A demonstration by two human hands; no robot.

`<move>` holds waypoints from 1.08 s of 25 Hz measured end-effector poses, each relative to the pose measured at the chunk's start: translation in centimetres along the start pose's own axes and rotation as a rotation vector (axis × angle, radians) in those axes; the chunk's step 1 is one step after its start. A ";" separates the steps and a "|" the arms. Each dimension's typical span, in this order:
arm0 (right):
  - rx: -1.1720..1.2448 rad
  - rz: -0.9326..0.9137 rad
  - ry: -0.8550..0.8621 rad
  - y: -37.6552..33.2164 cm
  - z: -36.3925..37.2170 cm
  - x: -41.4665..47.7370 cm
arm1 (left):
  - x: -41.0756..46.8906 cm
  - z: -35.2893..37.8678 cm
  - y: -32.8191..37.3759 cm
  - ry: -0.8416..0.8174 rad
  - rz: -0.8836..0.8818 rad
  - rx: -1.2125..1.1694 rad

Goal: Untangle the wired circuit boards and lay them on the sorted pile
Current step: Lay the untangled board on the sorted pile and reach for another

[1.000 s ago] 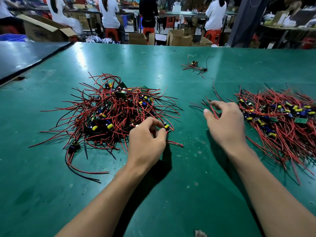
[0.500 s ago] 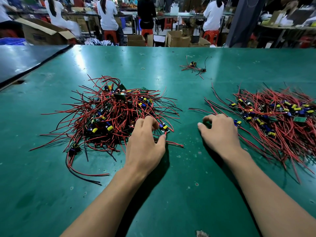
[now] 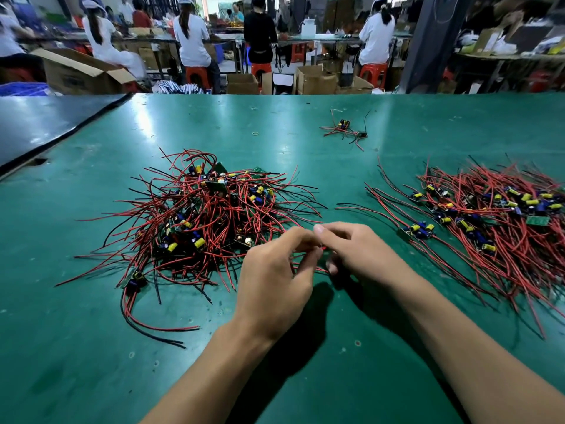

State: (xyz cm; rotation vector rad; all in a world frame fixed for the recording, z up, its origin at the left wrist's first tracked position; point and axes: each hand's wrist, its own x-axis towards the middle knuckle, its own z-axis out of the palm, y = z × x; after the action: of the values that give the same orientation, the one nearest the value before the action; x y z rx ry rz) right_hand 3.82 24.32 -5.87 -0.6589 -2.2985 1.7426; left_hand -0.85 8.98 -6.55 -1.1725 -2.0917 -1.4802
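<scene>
At the near edge of the tangled heap of red- and black-wired green circuit boards (image 3: 201, 221), a thin red wire (image 3: 321, 248) is pinched by the curled fingers of the left hand (image 3: 275, 280) and the right hand (image 3: 360, 255) (its board is hidden). The sorted pile of wired boards (image 3: 489, 221) is spread on the green tabletop (image 3: 91, 347) — off to the right.

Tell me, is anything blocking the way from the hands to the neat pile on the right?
Nothing visible does. The left hand and right hand pinch red wires; only bare green table lies between them and the sorted pile.
</scene>
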 end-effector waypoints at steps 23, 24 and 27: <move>0.622 -0.017 -0.274 -1.7 -1.4 -0.9 | 1.9 -2.4 -0.4 -0.468 -0.893 -0.940; 0.584 -0.027 -0.260 -1.6 -1.5 -0.9 | 1.9 -2.4 -0.3 -0.457 -0.885 -0.923; 0.472 -0.050 -0.255 -1.2 -1.2 -0.9 | 1.7 -2.1 0.3 -0.435 -0.835 -0.871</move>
State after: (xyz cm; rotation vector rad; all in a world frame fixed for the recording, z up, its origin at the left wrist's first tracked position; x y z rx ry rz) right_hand 4.85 24.69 -4.29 -0.3022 -1.8978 2.3396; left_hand -2.09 7.89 -4.40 -0.9171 -2.4329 -2.9591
